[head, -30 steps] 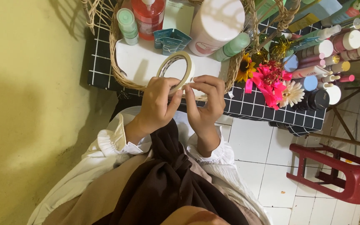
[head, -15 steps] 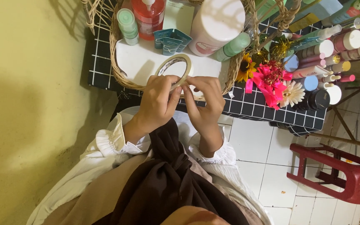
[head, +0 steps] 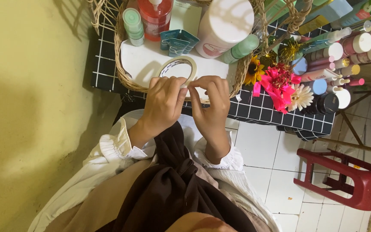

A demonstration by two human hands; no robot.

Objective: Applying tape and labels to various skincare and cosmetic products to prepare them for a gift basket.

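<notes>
A cream roll of tape [head: 193, 65] is held up in front of a wicker basket [head: 123, 73]. My left hand [head: 162, 103] grips the roll's lower left rim. My right hand [head: 211, 105] has its fingertips pinched at the roll's lower right edge, on the tape's free end. Both hands hover over the basket's near rim, above the edge of a black grid-patterned table [head: 263, 109]. White ruffled cuffs cover both wrists.
The basket holds a red pump bottle [head: 154, 17], a green-capped bottle [head: 133, 21], a big white jar [head: 224, 25] and blue sachets [head: 176, 41]. Artificial flowers [head: 280, 83] and several small bottles [head: 344, 47] sit right of it. A red plastic stool [head: 348, 180] stands on white floor tiles. Yellow wall on the left.
The roll has tilted slightly and my fingers have shifted along its lower rim. Both hands stay in about the same place.
</notes>
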